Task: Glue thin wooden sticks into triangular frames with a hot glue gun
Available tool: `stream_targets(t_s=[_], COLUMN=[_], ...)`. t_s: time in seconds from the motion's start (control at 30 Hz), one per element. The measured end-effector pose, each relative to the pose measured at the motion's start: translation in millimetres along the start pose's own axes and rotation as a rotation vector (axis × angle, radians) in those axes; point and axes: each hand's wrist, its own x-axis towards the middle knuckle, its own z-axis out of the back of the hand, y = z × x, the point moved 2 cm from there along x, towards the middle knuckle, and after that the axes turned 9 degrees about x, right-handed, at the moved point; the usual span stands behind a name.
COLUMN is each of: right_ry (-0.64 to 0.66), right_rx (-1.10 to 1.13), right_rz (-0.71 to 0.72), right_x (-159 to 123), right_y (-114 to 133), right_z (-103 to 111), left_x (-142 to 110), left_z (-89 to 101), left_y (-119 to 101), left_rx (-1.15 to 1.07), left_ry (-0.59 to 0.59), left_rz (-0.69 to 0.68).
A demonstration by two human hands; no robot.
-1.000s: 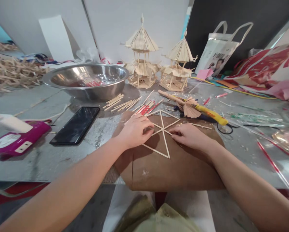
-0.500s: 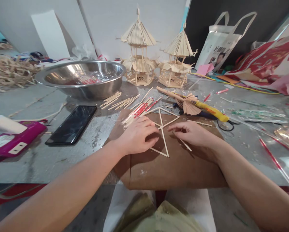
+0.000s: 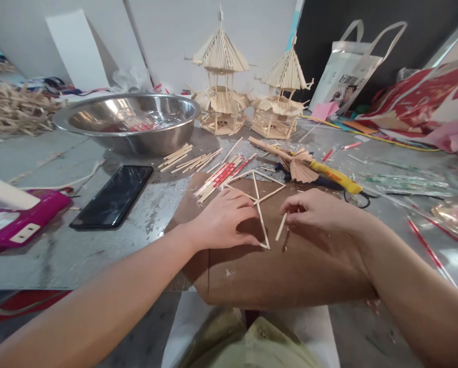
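A flat frame of thin wooden sticks [image 3: 264,225] lies on the brown cardboard [image 3: 290,276], with triangular sections joined near its middle. Over its left part curves my left hand [image 3: 229,217], thumb and fingertips pressing on the sticks and hiding some of them. To the right, my right hand [image 3: 309,214] pinches a short wooden stick [image 3: 280,227] between thumb and fingers. This stick slants down to the left, its lower end just apart from the frame. Several loose sticks [image 3: 208,191], some with red paper, lie beyond my left hand.
Two stick pagodas [image 3: 223,102] stand at the back, beside a steel basin [image 3: 137,140]. A black phone [image 3: 114,197] and a purple power strip [image 3: 29,214] lie left. A yellow-handled tool [image 3: 336,176] with a cable lies beyond my right hand. Red-and-clear plastic wrappers [image 3: 430,248] are at right.
My right hand has moved slightly right, and its stick has swung from pointing down-right to down-left. My left thumb has shifted right along the frame's lower edge.
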Motion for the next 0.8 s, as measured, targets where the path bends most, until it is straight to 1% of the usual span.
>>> stream_targets(t_s=[0.13, 0.23, 0.3, 0.4, 0.47, 0.7, 0.8], right_ry=[0.035, 0.035, -0.004, -0.126, -0.159, -0.081, -0.002], right_rx=[-0.119, -0.171, -0.211, -0.272, -0.277, -0.228, -0.211], right_rz=[0.125, 0.172, 0.160, 0.134, 0.151, 0.254, 0.257], right_x=[-1, -1, -1, -3, -4, -7, -7], right_y=[4, 2, -1, -7, -10, -19, -22], right_z=[-2, -8, -13, -18, -20, -22, -21], left_x=[0, 0, 0, 0, 0, 1, 1], left_z=[-1.8, -3.0, -3.6, -3.7, -3.1, -0.9, -1.6], left_y=[-3, -4, -4, -4, -5, -8, -9], left_rx=[0.011, 0.021, 0.024, 0.026, 0.024, 0.000, -0.004], left_ry=[0.010, 0.017, 0.018, 0.012, 0.014, 0.064, 0.073], left_rz=[-0.020, -0.019, -0.021, -0.025, -0.031, -0.091, -0.099])
